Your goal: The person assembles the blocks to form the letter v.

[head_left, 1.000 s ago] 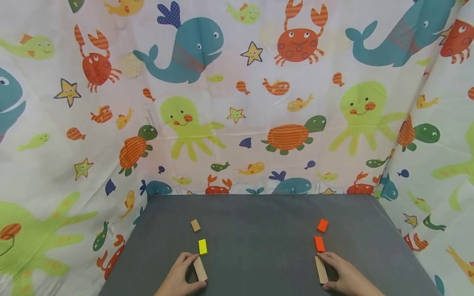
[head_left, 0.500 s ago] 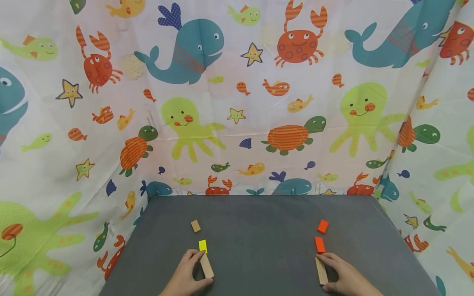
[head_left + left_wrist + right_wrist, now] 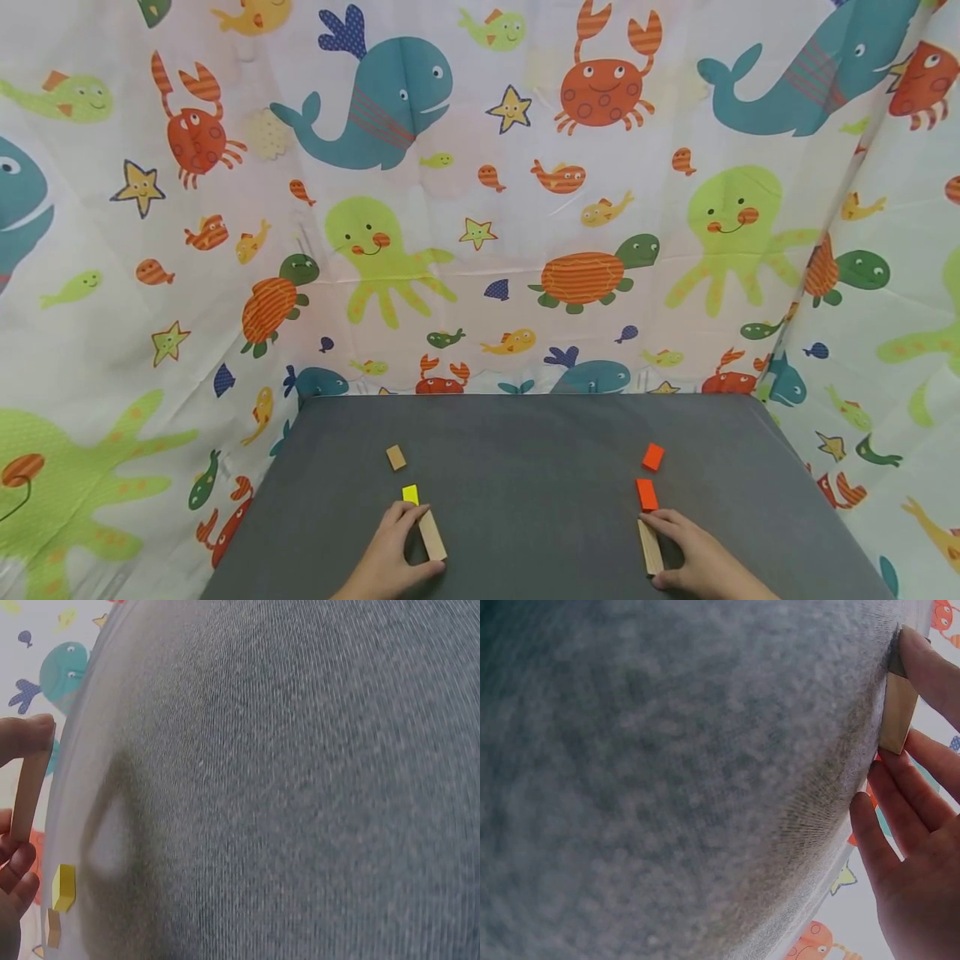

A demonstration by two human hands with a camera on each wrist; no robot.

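Observation:
Between thumb and fingertips my left hand [image 3: 390,554] pinches a long plain wooden block [image 3: 432,536] by its two ends. In the left wrist view this wooden block [image 3: 31,791] is raised over the grey cloth, with a shadow below. A yellow block [image 3: 410,494] lies just beyond it, partly covered by the fingers in the head view. My right hand [image 3: 697,554] grips a second long wooden block [image 3: 651,547] end to end; in the right wrist view that block [image 3: 898,716] is at the cloth. One orange-red block [image 3: 647,495] lies just past its fingertips.
Farther back on the grey table [image 3: 517,467] lie a small plain wooden block [image 3: 396,457] at left and another orange-red block [image 3: 653,457] at right. A curtain [image 3: 465,250] printed with sea animals encloses the back and sides.
My left hand has moved rightward and slightly away from me with its wooden block, now overlapping more of the yellow block's near end. The right hand and its block have stayed put.

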